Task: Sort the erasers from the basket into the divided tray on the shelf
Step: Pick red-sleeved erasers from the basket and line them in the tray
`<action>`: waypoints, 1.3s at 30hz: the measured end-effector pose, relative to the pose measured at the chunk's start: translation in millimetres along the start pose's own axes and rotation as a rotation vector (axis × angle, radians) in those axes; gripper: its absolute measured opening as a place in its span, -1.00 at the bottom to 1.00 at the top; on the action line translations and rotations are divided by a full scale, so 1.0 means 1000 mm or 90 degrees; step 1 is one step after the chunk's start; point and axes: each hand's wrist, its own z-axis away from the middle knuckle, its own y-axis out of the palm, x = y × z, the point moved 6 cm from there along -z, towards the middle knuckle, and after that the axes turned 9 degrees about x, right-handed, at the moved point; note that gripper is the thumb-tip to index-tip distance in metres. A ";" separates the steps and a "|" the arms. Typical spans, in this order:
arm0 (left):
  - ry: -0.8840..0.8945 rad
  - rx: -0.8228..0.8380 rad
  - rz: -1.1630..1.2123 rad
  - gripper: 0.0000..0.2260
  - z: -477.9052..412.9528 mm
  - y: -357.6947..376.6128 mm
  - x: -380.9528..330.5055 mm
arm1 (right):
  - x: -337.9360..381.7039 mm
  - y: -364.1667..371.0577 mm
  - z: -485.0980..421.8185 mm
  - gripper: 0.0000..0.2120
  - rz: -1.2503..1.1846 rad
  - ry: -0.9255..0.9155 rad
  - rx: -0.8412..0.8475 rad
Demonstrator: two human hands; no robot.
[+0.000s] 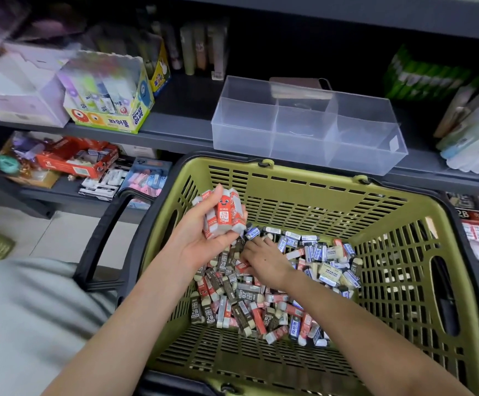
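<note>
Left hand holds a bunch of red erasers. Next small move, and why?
Probably lift the left hand to the divided tray and drop its red erasers into one compartment: the bunch fills the grip, and all compartments look empty.

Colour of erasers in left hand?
Red sleeves, white ends on the erasers in the left hand; head view.
</note>
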 end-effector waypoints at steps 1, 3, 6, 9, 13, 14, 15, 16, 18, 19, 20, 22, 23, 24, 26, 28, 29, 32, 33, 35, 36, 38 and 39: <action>-0.001 -0.001 0.005 -0.83 0.001 0.000 0.000 | -0.001 -0.001 0.002 -0.81 -0.037 0.006 0.008; 0.001 0.002 0.006 -0.85 0.002 -0.001 0.001 | -0.004 -0.008 0.009 -0.81 -0.164 0.045 0.005; 0.008 0.020 -0.014 -0.86 0.004 -0.001 0.003 | -0.010 -0.041 0.033 -0.81 -0.440 0.125 -0.056; 0.016 0.020 -0.049 -0.89 0.007 -0.001 0.000 | -0.020 -0.107 0.064 -0.75 -0.590 0.125 -0.219; 0.064 0.054 -0.061 -0.74 0.009 0.010 -0.023 | -0.046 -0.204 0.102 -0.70 -0.260 0.161 -0.540; 0.091 0.070 -0.075 -0.67 0.009 0.015 -0.033 | -0.056 -0.218 0.103 -0.72 -0.218 0.189 -0.580; 0.121 0.087 -0.099 -0.63 0.009 0.024 -0.045 | -0.067 -0.227 0.100 -0.74 -0.212 0.220 -0.596; 0.154 0.110 -0.122 -0.61 0.007 0.033 -0.057 | -0.081 -0.232 0.094 -0.76 -0.228 0.251 -0.589; 0.205 0.139 -0.154 -0.75 0.000 0.053 -0.081 | -0.104 -0.233 0.077 -0.79 -0.248 0.292 -0.531; 0.230 0.135 -0.154 -0.90 -0.005 0.062 -0.093 | -0.112 -0.233 0.070 -0.80 -0.238 0.295 -0.501; 0.263 0.124 -0.163 -0.98 -0.012 0.068 -0.104 | -0.116 -0.234 0.066 -0.80 -0.216 0.292 -0.480; 0.302 0.103 -0.206 -0.94 -0.026 0.081 -0.122 | -0.116 -0.237 0.062 -0.81 -0.162 0.279 -0.465; 0.317 0.094 -0.216 -0.94 -0.032 0.087 -0.129 | -0.115 -0.238 0.063 -0.83 -0.149 0.274 -0.470; 0.325 0.093 -0.219 -0.94 -0.039 0.090 -0.134 | -0.114 -0.237 0.065 -0.84 -0.153 0.275 -0.475; 0.320 0.089 -0.204 -0.94 -0.049 0.092 -0.138 | -0.114 -0.231 0.072 -0.84 -0.178 0.286 -0.465; 0.308 0.092 -0.176 -0.87 -0.056 0.090 -0.138 | -0.114 -0.223 0.083 -0.81 -0.205 0.285 -0.438; 0.297 0.096 -0.169 -0.81 -0.059 0.089 -0.138 | -0.114 -0.220 0.087 -0.80 -0.225 0.283 -0.416; 0.277 0.094 -0.145 -0.79 -0.069 0.085 -0.136 | -0.118 -0.223 0.096 -0.80 -0.233 0.281 -0.388; 0.271 0.085 -0.127 -0.85 -0.073 0.082 -0.135 | -0.118 -0.232 0.098 -0.82 -0.199 0.275 -0.418; 0.258 0.077 -0.085 -0.95 -0.078 0.079 -0.134 | -0.115 -0.255 0.093 -0.86 -0.197 0.235 -0.481; 0.249 0.083 -0.062 -0.90 -0.082 0.077 -0.133 | -0.115 -0.264 0.083 -0.86 -0.269 0.208 -0.484; 0.220 0.111 -0.018 -0.87 -0.087 0.073 -0.131 | -0.119 -0.275 0.049 -0.88 -0.472 0.168 -0.446; 0.200 0.131 0.004 -0.86 -0.087 0.072 -0.129 | -0.122 -0.278 0.030 -0.88 -0.550 0.172 -0.418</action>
